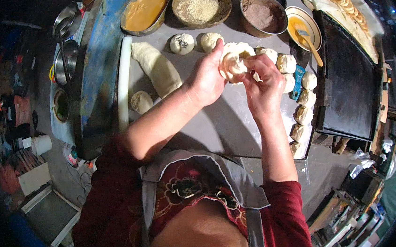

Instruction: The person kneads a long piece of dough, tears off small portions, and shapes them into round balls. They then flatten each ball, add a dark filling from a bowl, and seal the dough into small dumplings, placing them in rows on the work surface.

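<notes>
Over the grey worktop [197, 130], my left hand [205, 78] cups a soft, layered piece of pale dough [232, 64]. At the right edge of this dough, the fingers of my right hand [267, 82] pinch it; what lies inside the dough is hidden. Just beyond my left hand sit a plain dough ball [210, 42] and one topped with black seeds [182, 43]. A long dough roll [157, 68] and a round dough lump [141, 102] lie to the left, beside a white rolling pin [124, 81]. Several cut dough pieces [306, 98] line the right side, near a blue-handled tool [297, 83].
Along the far edge stand a pan of orange-brown paste [145, 11], a bowl of pale crumbs [201, 7], a bowl of brownish powder [264, 14] and a plate [318, 26] with yellow liquid and a brush [310, 45]. A black metal tray [349, 91] adjoins the right edge.
</notes>
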Tool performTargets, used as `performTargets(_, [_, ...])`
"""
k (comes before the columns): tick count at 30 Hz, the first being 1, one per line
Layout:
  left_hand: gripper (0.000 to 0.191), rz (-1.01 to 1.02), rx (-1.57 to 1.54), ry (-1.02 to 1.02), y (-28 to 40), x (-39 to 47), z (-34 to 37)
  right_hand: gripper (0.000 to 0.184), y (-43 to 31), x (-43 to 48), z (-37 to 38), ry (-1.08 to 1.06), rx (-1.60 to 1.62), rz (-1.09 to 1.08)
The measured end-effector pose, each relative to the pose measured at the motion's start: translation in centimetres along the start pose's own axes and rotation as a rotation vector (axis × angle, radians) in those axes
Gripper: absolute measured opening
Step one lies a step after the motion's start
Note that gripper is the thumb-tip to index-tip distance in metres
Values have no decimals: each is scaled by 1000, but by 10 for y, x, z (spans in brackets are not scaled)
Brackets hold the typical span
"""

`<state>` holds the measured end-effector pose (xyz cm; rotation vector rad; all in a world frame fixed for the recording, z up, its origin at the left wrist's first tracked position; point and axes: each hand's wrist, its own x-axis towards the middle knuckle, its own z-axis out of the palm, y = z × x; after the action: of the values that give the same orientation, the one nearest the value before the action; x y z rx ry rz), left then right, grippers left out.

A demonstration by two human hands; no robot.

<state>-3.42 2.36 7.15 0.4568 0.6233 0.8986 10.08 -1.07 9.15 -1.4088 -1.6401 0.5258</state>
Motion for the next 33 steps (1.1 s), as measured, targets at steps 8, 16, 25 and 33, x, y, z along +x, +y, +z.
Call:
performTargets(8, [48, -44, -89, -122, -10, -36, 1, 26, -5, -29, -5, 150, -371, -255])
performTargets(16, [27, 109, 123, 38, -12, -50, -16, 61, -30, -80, 0, -160, -155, -191])
performTargets(25, [35, -56, 23, -298, -30, -82, -4, 57, -21, -76, -7, -160, 667, 66])
performTargets(33, [42, -167, -89, -311, -24, -91, -15, 44, -31, -81, 0, -65, 472, 5])
